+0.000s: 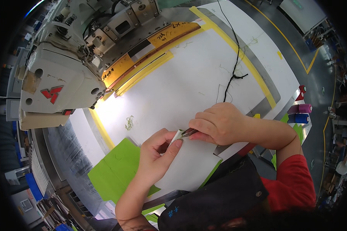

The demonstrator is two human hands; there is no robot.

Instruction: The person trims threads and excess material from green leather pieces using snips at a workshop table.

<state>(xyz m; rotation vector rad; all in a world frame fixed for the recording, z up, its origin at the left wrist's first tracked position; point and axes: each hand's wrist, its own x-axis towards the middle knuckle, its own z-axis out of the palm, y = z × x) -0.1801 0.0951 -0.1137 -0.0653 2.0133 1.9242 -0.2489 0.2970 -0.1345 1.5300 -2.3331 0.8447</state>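
Observation:
My left hand [158, 154] pinches the folded edge of a fabric piece [189, 165], white on its upper face with bright green showing along its border. My right hand [221, 123] is closed around small metal thread snips [188, 133], whose tips touch the fabric beside my left thumb and fingertip. Most of the snips is hidden by my fingers. From behind that hand a black cord [233, 77] runs away over the table. Left of my left hand, a green fabric piece [117, 165] lies across the near table edge.
A white sewing machine head [61, 84] stands at the left, its lamp lighting the white work surface [158, 92]. Yellow tape [254, 69] borders that surface. Loose green thread ends [129, 123] are scattered there. Thread spools [298, 118] stand at the right edge.

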